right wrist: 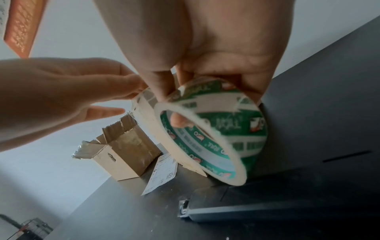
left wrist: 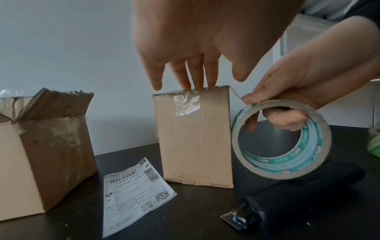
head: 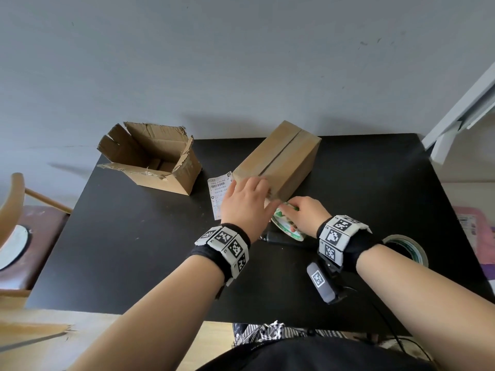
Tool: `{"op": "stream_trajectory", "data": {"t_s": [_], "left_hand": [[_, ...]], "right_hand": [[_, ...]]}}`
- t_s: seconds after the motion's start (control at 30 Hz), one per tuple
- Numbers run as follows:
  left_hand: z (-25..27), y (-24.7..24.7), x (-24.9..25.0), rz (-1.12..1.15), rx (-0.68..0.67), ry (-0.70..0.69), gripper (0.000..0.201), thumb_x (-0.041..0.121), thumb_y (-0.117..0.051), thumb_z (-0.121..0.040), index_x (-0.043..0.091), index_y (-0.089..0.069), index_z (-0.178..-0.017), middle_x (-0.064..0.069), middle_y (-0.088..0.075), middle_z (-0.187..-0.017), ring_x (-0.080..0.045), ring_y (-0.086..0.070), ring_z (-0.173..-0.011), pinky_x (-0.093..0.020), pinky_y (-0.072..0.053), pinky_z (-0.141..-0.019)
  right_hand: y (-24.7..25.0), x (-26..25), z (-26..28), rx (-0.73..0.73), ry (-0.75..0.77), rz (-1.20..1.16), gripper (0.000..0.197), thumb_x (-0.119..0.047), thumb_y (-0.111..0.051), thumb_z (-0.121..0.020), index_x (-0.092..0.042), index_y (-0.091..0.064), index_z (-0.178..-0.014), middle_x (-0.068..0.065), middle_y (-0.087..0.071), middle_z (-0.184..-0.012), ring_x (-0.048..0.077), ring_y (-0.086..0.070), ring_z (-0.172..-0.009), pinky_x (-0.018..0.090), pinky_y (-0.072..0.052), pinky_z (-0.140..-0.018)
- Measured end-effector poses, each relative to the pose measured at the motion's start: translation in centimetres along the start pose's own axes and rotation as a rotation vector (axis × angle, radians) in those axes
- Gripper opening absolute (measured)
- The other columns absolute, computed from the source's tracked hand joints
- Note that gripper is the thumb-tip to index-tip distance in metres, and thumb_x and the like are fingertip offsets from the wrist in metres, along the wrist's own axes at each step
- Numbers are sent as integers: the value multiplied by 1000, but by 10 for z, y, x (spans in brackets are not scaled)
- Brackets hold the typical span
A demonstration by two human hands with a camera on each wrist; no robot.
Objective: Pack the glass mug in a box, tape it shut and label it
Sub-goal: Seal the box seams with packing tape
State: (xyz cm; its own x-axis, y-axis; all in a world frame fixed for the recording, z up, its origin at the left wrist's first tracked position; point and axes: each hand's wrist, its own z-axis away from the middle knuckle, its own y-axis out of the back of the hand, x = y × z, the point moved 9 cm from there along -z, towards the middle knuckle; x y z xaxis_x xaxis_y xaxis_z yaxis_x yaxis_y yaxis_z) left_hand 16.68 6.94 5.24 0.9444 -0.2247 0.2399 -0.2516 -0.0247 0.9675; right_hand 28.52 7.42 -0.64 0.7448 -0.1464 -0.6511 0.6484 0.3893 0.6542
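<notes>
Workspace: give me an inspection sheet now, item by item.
Surface: black table, small pale specks.
Job's things: closed box, clear tape over its near top edge; label lying flat beside it; mug not seen.
Clutter: open torn box; second tape roll; black cutter.
Hands: left hand presses tape on the box with straight fingers; right hand grips the tape roll.
Cables: black cable below the right wrist.
Surroundings: grey wall, wooden chair.
</notes>
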Motion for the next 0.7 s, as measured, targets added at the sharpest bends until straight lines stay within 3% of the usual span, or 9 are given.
{"op": "stream_trajectory", "data": {"t_s": [0.07, 0.2, 0.3, 0.4, 0.6, 0.7], "left_hand": [[-3, 3, 3, -1, 51, 28, 33, 48, -51, -90, 20, -53, -108, 3, -52, -117, -20, -45, -116, -33, -33, -102], [-9, 3, 0, 29, 85, 103, 31, 41, -59, -86, 16, -51, -103, 0, -48, -116, -20, -43, -111, -30, -38, -91], [-10, 0, -2, 17, 95, 120, 34, 39, -61, -83, 14, -52, -104, -2, -48, -118, -23, -43, -113, -34, -37, -99], [-11, 1, 0, -39, 100, 119, 34, 39, -62, -82, 14, -54, -104, -3, -50, -120, -25, -46, -115, -40, -27, -111], [-10, 2, -1, -40, 113, 144, 34, 39, -62, -83, 15, -54, -106, -1, -50, -122, -24, -46, -117, -40, -28, -111], [-5, 2, -3, 11, 130, 149, 36, 44, -63, -83, 18, -54, -107, 1, -48, -126, -22, -43, -120, -38, -26, -111]], "right_hand": [[-1, -1, 0, -18, 17, -24, 40, -36, -41, -97, -2, -62, -99, 11, -65, -84, 20, -58, -70, 29, -42, -60], [3, 3, -1, -20, 36, -127, 42, -30, -38, -99, 5, -61, -102, 22, -66, -99, 33, -61, -93, 39, -45, -81], [5, 5, -2, -34, 41, -156, 39, -28, -39, -99, 2, -63, -102, 20, -66, -101, 32, -61, -96, 39, -44, -86], [6, 7, -4, -43, 45, -170, 36, -28, -39, -99, -2, -64, -104, 16, -66, -102, 30, -60, -98, 39, -44, -89], [14, 20, -5, 2, 45, -180, 36, -25, -39, -98, 2, -62, -95, 19, -64, -96, 33, -58, -94, 39, -43, -84], [17, 30, -4, 22, 21, -166, 29, -21, -36, -98, -9, -60, -86, 11, -61, -88, 28, -56, -88, 34, -42, -80]]}}
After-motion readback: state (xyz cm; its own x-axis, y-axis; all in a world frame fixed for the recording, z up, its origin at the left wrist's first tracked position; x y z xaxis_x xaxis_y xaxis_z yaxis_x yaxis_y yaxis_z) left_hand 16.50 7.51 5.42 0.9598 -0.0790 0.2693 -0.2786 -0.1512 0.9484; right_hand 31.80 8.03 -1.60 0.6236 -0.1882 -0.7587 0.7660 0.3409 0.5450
